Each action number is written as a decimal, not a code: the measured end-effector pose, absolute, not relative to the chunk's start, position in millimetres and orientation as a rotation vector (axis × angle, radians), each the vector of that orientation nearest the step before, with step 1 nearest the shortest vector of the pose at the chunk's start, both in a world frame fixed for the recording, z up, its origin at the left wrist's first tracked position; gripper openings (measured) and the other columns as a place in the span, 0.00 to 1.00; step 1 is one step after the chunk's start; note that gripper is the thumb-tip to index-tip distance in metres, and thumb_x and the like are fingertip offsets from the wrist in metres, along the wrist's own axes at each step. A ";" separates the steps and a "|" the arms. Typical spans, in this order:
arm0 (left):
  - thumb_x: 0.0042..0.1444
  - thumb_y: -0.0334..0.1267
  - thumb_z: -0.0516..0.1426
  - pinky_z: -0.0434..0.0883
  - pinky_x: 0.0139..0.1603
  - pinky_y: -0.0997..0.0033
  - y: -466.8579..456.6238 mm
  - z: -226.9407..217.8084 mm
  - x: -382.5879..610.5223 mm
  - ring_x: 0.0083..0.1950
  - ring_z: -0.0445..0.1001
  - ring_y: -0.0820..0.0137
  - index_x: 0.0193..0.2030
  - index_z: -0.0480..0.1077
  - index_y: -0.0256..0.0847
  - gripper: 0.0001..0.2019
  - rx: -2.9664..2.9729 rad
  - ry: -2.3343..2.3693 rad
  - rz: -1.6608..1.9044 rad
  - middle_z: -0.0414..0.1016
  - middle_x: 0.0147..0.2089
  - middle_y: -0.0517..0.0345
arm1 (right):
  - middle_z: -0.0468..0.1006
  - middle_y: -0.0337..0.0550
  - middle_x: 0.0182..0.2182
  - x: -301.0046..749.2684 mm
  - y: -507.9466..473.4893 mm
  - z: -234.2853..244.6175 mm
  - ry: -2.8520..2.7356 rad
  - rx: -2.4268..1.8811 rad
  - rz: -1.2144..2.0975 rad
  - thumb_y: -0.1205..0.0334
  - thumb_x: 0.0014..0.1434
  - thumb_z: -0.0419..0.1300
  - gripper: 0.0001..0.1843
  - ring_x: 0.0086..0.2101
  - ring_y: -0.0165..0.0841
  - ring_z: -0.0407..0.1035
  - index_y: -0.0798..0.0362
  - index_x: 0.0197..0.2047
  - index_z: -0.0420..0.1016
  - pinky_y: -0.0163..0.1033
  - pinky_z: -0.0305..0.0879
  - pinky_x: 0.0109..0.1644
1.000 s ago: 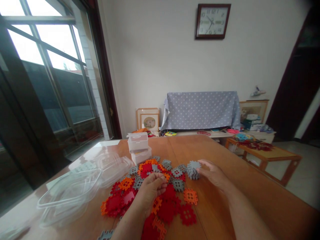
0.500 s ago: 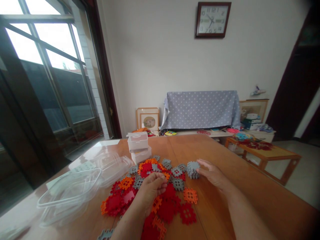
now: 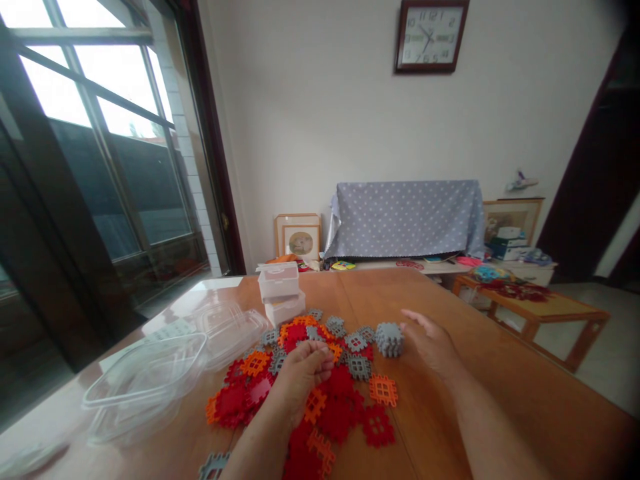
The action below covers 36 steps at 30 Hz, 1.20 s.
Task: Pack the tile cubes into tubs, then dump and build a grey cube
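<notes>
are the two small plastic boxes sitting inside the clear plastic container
No, the two stacked plastic boxes stand on the wooden table beside the clear plastic container, not inside it.

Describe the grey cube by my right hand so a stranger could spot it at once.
On the wooden table, find the heap of red, orange and grey plastic tiles. At its right edge, just left of the right hand, sits a grey cube of slotted tiles, the only block among flat pieces.

Home living room, wall clock (image 3: 431,36), framed pictures (image 3: 299,237), polka-dot cloth (image 3: 405,220), wooden table (image 3: 385,290)
</notes>
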State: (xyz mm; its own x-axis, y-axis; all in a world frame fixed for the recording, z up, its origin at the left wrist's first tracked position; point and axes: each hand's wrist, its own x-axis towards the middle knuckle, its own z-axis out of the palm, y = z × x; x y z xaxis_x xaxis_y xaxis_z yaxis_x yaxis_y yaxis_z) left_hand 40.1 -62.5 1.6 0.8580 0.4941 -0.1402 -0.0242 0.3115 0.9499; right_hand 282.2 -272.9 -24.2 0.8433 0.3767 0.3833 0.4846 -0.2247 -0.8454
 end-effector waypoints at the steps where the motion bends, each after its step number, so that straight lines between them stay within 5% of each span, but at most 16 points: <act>1: 0.51 0.46 0.66 0.71 0.46 0.68 -61.6 2.7 39.4 0.40 0.76 0.69 0.40 0.70 0.40 0.16 1.217 0.453 0.385 0.78 0.39 0.55 | 0.81 0.51 0.54 275.6 -269.1 -20.3 -0.647 -1.820 -0.165 0.47 0.60 0.60 0.25 0.54 0.45 0.74 0.52 0.55 0.78 0.51 0.67 0.62; 5: 0.51 0.47 0.65 0.70 0.44 0.69 -53.0 1.9 39.8 0.38 0.74 0.69 0.40 0.70 0.40 0.16 1.259 0.500 0.531 0.77 0.37 0.56 | 0.85 0.49 0.43 233.4 -245.0 -9.7 -0.757 -1.774 -0.179 0.46 0.63 0.57 0.21 0.43 0.42 0.78 0.51 0.50 0.79 0.45 0.74 0.50; 11: 0.55 0.43 0.61 0.68 0.47 0.66 -32.5 -13.2 45.7 0.41 0.74 0.64 0.38 0.73 0.41 0.09 1.624 0.590 0.834 0.76 0.37 0.55 | 0.82 0.48 0.50 184.0 -206.8 -21.6 -1.151 -1.908 -0.098 0.54 0.65 0.53 0.21 0.49 0.43 0.76 0.47 0.57 0.77 0.47 0.72 0.54; 16: 0.60 0.38 0.56 0.61 0.65 0.54 -30.0 -19.1 42.2 0.59 0.70 0.54 0.51 0.76 0.42 0.14 2.180 0.581 0.898 0.77 0.54 0.45 | 0.71 0.54 0.65 183.1 -191.2 -37.0 -1.302 -2.126 -0.058 0.53 0.69 0.49 0.30 0.64 0.45 0.64 0.53 0.70 0.66 0.51 0.58 0.69; 21: 0.64 0.46 0.54 0.41 0.72 0.36 -38.6 -17.7 40.9 0.77 0.47 0.41 0.69 0.67 0.49 0.26 2.495 0.669 0.624 0.62 0.72 0.42 | 0.59 0.53 0.72 179.9 -185.2 -43.8 -1.370 -2.291 0.103 0.42 0.72 0.43 0.37 0.71 0.49 0.49 0.54 0.75 0.55 0.59 0.45 0.74; 28: 0.61 0.56 0.56 0.30 0.71 0.30 -39.8 -21.3 43.3 0.78 0.41 0.38 0.68 0.67 0.56 0.29 2.530 0.695 0.516 0.60 0.74 0.44 | 0.48 0.46 0.75 173.2 -183.4 -49.0 -1.422 -2.356 0.238 0.33 0.69 0.40 0.42 0.74 0.49 0.39 0.48 0.77 0.51 0.61 0.35 0.75; 36: 0.60 0.56 0.57 0.27 0.70 0.28 -39.9 -23.2 43.4 0.77 0.43 0.37 0.67 0.68 0.55 0.29 2.544 0.632 0.506 0.62 0.73 0.45 | 0.46 0.42 0.76 169.2 -181.8 -53.2 -1.481 -2.307 0.211 0.37 0.69 0.45 0.39 0.74 0.48 0.40 0.42 0.77 0.48 0.59 0.34 0.75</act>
State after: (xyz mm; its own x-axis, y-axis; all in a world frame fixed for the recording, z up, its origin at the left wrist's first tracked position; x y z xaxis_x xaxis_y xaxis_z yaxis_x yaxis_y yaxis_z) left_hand 43.4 -39.9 -23.2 0.8261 0.5126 0.2342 0.3401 -0.7848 0.5181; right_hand 169.2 -181.8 -53.2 0.4300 0.8991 0.0817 0.8403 -0.3655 -0.4003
